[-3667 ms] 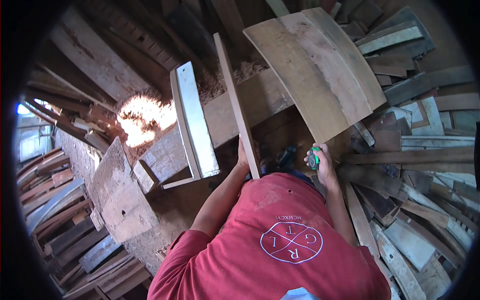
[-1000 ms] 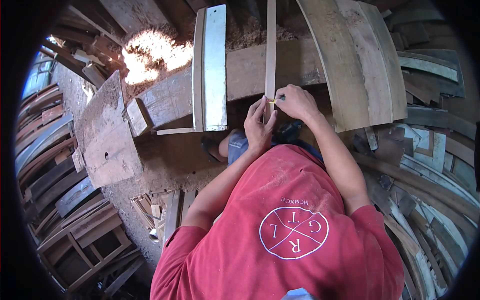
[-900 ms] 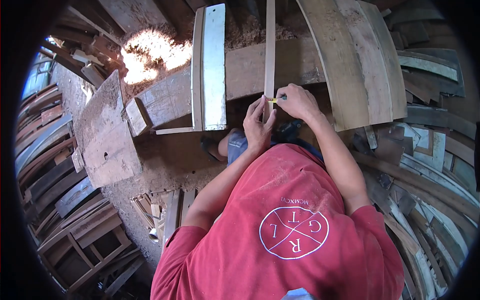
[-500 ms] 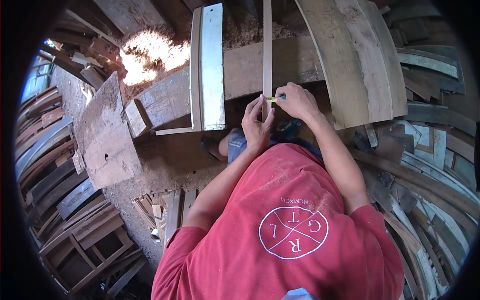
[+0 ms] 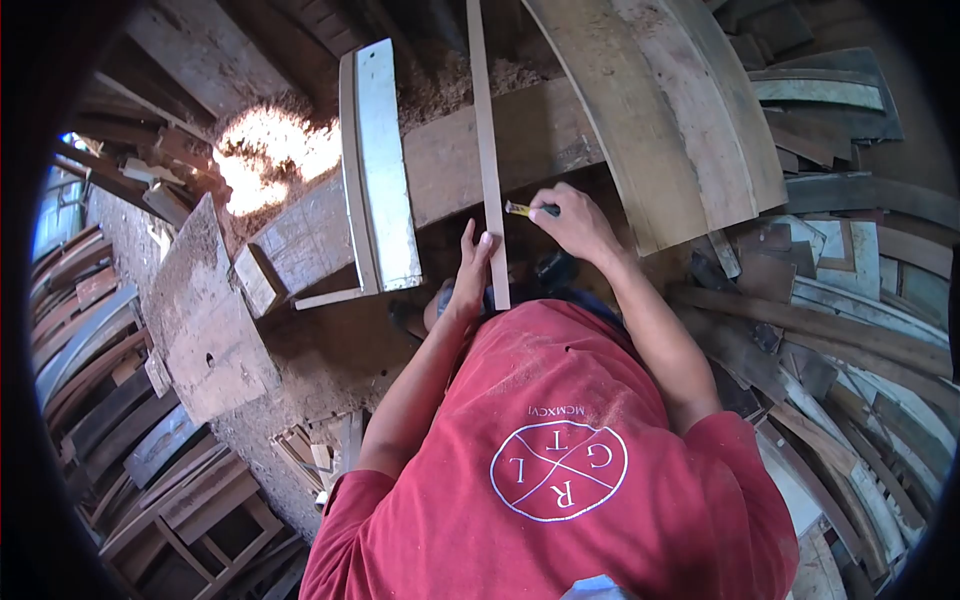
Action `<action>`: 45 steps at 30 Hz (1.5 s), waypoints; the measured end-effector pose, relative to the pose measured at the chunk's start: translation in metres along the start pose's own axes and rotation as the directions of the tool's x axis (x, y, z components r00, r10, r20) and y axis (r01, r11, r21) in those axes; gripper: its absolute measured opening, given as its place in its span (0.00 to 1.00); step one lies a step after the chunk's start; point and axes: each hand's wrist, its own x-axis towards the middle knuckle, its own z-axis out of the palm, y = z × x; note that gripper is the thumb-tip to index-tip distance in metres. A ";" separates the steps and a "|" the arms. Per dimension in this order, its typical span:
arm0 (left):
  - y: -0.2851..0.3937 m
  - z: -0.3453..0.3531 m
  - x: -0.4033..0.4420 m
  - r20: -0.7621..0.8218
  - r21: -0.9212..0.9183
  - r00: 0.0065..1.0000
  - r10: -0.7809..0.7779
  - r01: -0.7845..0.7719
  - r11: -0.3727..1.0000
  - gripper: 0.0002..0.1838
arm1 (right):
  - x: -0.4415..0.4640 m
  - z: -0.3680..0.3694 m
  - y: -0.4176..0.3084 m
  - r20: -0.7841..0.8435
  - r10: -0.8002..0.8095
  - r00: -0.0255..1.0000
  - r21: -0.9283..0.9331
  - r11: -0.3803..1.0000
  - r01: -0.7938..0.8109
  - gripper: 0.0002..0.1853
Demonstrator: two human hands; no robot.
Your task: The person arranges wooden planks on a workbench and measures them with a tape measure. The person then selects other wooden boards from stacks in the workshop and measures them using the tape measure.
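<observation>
A long, narrow wooden strip (image 5: 485,130) runs from the top of the view down to the red shirt. My left hand (image 5: 472,275) is at its near end, thumb against the strip and one finger stretched out along its left side. The other left fingers are partly hidden. Just right of the strip, my right hand (image 5: 578,222) is closed around a small tape measure (image 5: 519,208), its yellow end pointing left and its dark part between the fingers. The yellow end is apart from the strip.
The strip crosses a thick plank (image 5: 450,160). A curved pale board (image 5: 385,165) lies to the left, a wide curved panel (image 5: 655,120) to the right. Sawdust (image 5: 275,150) is heaped at upper left. Stacked wood pieces (image 5: 870,310) fill the right side; a wooden frame (image 5: 190,520) is at lower left.
My right hand has drawn the tape measure away from the strip. My left hand has shifted down and left along it, its fingers less pinched. The view has turned slightly.
</observation>
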 end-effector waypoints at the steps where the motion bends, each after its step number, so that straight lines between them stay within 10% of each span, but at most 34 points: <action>1: 0.004 0.000 -0.002 0.055 -0.063 0.996 -0.076 0.080 0.995 0.38 | -0.007 -0.002 0.008 -0.022 -0.003 1.000 0.027 1.000 0.003 0.12; 3: 0.008 0.006 0.000 0.124 -0.113 0.983 -0.137 0.151 0.982 0.40 | -0.023 -0.001 0.031 -0.031 0.038 0.999 0.070 0.997 -0.035 0.12; 6: -0.030 0.005 0.025 0.132 0.328 0.991 0.003 -0.046 0.944 0.50 | -0.052 0.012 0.072 -0.084 0.089 0.992 0.184 0.980 -0.072 0.12; 10: 0.000 0.043 0.009 -0.006 0.908 0.998 0.061 -0.020 0.419 0.51 | -0.099 0.031 0.111 -0.204 0.194 0.960 0.219 0.964 -0.148 0.11; 13: 0.001 0.043 0.025 0.206 0.937 0.899 0.386 -0.295 0.187 0.48 | -0.132 0.037 0.126 -0.260 0.301 0.917 0.316 0.924 -0.214 0.13; 18: 0.026 0.056 0.100 0.216 0.950 0.840 0.497 -0.299 0.093 0.44 | -0.180 0.063 0.176 -0.279 0.497 0.821 0.385 0.842 -0.379 0.14; 28: 0.065 0.130 0.127 0.326 0.938 0.893 0.311 -0.346 0.007 0.32 | -0.345 0.194 0.263 -0.132 0.853 0.505 0.500 0.497 -0.709 0.12; 30: 0.044 0.136 0.137 0.380 0.915 0.845 0.376 -0.404 -0.015 0.32 | -0.368 0.204 0.260 -0.095 0.548 0.831 -0.132 0.821 -0.556 0.12; 33: 0.030 0.140 0.144 0.407 0.895 0.806 0.429 -0.446 -0.012 0.33 | -0.381 0.214 0.249 -0.065 0.726 0.685 0.270 0.673 -0.688 0.11; 38: 0.049 0.146 0.124 0.438 0.896 0.831 0.343 -0.372 -0.245 0.43 | -0.352 0.210 0.255 -0.094 0.475 0.875 -0.099 0.870 -0.483 0.12; 40: 0.055 0.154 0.125 0.531 0.841 0.774 0.344 -0.433 -0.324 0.44 | -0.320 0.177 0.226 -0.117 0.786 0.607 0.419 0.593 -0.688 0.13; 45: 0.039 0.162 0.155 0.710 0.678 0.687 0.154 -0.610 -0.410 0.46 | -0.278 0.169 0.261 -0.229 0.778 0.585 0.562 0.596 -0.573 0.16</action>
